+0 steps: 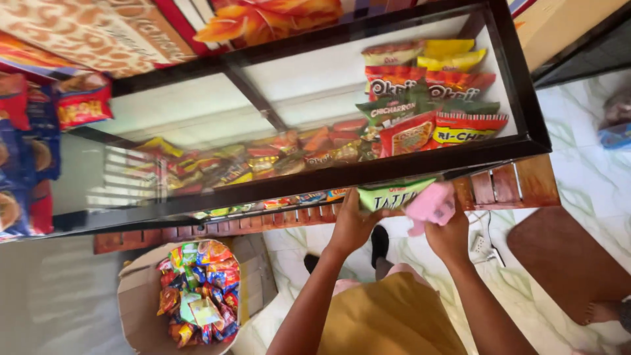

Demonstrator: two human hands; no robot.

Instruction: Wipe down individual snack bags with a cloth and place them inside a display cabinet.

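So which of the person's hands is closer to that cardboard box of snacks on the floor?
Left. The left hand, gripping the green snack bag, is on the side of the cardboard box. The right hand, with a pink cloth, is farther off.

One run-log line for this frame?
left hand: holds green snack bag | right hand: holds pink cloth | place: glass display case front

A cardboard box of bright snack packets stands on the marble floor, near a brown mat and a power strip.
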